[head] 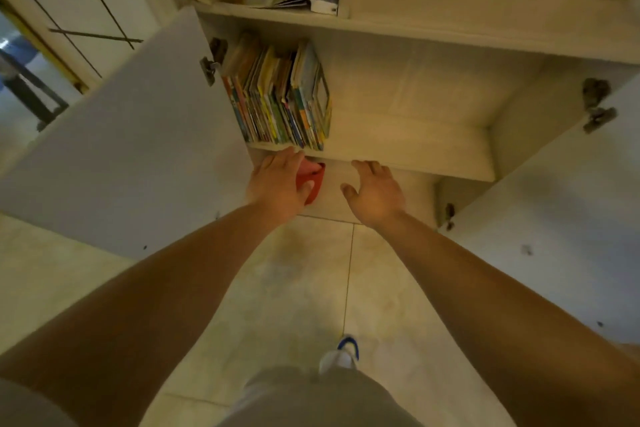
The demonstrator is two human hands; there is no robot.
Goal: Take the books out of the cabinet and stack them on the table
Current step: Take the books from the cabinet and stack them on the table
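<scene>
Books, stiff and probably heavy together, are packed at the shelf's left end; spines are best gripped. A red object is held by the left hand; the right hand is spread, holding nothing.

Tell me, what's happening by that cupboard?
A person stands at an open cabinet with both doors swung wide. The left hand has its grip on a red book down in the lower compartment, under the shelf. The right hand reaches in beside it, fingers spread, holding nothing. A row of colourful books stands upright at the left end of the shelf above, untouched. No table is in view.
</scene>
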